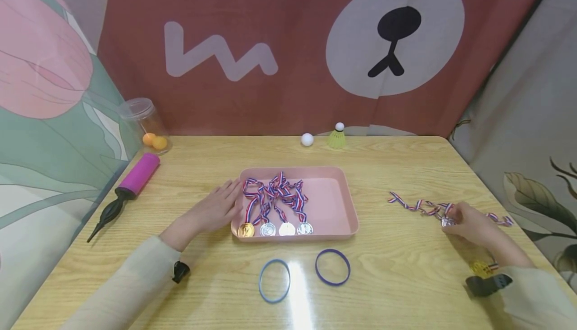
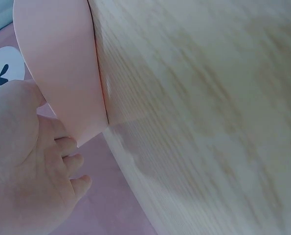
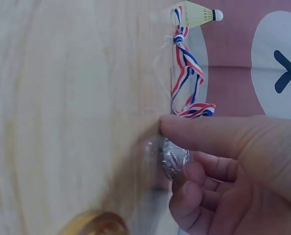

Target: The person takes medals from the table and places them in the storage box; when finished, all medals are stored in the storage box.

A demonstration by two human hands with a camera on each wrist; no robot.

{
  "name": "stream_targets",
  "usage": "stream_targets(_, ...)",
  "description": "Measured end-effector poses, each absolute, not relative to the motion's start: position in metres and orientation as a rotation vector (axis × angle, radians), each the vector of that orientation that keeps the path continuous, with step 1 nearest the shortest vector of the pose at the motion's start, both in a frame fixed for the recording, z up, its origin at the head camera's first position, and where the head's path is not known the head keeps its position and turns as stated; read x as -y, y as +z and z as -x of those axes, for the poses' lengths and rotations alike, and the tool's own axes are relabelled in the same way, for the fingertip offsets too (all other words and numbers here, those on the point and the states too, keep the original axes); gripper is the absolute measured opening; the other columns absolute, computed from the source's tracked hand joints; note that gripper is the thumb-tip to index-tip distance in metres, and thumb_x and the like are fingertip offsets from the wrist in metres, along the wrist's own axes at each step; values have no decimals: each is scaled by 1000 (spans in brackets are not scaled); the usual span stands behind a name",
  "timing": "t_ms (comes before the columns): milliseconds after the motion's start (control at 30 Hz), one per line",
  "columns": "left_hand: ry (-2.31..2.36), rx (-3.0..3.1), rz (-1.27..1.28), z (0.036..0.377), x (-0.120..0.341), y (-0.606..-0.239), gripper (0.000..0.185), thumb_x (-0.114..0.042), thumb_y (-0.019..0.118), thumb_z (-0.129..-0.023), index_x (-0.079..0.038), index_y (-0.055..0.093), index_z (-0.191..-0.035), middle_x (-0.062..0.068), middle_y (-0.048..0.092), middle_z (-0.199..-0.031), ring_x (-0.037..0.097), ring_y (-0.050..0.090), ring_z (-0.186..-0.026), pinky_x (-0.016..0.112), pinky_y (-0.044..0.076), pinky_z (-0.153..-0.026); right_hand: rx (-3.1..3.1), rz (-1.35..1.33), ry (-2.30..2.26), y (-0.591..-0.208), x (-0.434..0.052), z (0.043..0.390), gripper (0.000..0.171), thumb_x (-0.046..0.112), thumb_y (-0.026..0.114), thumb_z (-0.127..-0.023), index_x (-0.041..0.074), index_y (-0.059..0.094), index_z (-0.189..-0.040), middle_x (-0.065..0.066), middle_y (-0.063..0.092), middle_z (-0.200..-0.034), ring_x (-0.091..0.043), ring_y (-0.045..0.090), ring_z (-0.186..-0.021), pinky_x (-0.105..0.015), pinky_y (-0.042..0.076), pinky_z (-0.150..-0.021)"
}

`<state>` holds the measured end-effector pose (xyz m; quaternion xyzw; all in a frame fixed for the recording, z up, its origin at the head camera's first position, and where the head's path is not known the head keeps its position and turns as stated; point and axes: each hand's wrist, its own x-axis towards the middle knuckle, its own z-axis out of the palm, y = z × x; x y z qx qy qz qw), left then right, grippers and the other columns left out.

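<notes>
A pink tray (image 1: 335,205) sits mid-table with several medals (image 1: 276,229) lined along its near edge, their striped ribbons piled behind. My left hand (image 1: 225,202) lies flat on the table, its straight fingers touching the tray's left side; in the left wrist view the left hand (image 2: 35,161) rests beside the tray (image 2: 62,63). Far right, my right hand (image 1: 452,218) pinches a silver medal (image 1: 447,222) lying on the table, its ribbon (image 1: 416,205) trailing left. The right wrist view shows thumb and fingers of the right hand (image 3: 184,161) around the silver medal (image 3: 173,159). A gold medal (image 1: 480,268) lies by that wrist.
Two blue wristbands (image 1: 274,280) (image 1: 332,267) lie in front of the tray. A pink hand pump (image 1: 130,185) and a clear jar (image 1: 143,119) holding orange balls stand at the left. A white ball (image 1: 307,139) and a shuttlecock (image 1: 336,137) sit at the back edge.
</notes>
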<state>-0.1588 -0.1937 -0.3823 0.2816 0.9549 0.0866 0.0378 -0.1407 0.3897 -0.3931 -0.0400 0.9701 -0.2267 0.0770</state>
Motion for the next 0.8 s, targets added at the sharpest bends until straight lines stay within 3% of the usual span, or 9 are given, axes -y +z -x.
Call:
stream_targets(100,276,-2931,-861,158,194,-382,57,-25,37,-99,9,21,-142,24,17,-147,41,15,-133,53,16,-107,-2887,148,-654,-390,-388,142,40,13,73,-76,-13,46,-93,-25,54,-88,-38,52,-81,-47,46,-67)
stream_targets(367,286,-2930,-852,159,193,-383,57,-25,37,-99,7,21,-142,23,17,-148,41,15,-134,53,17,-107,-2784,113,-791,-389,-390,139,26,13,66,-84,-4,47,-87,-8,51,-78,-18,49,-64,-31,47,-52)
stream_targets(567,284,-2930,-850,160,193,-384,57,-27,37,-99,6,20,-143,22,16,-148,40,14,-134,52,16,-107,-2721,167,-928,-385,-400,140,23,19,54,-94,0,54,-81,-7,56,-78,-16,57,-67,-29,52,-57)
stream_targets(800,284,-2926,-854,160,193,-383,56,-25,37,-99,7,20,-143,23,16,-148,41,14,-134,53,16,-107,-2484,211,-1155,-372,-405,143,40,19,39,-101,-18,53,-102,-10,61,-86,-17,63,-77,-32,54,-70)
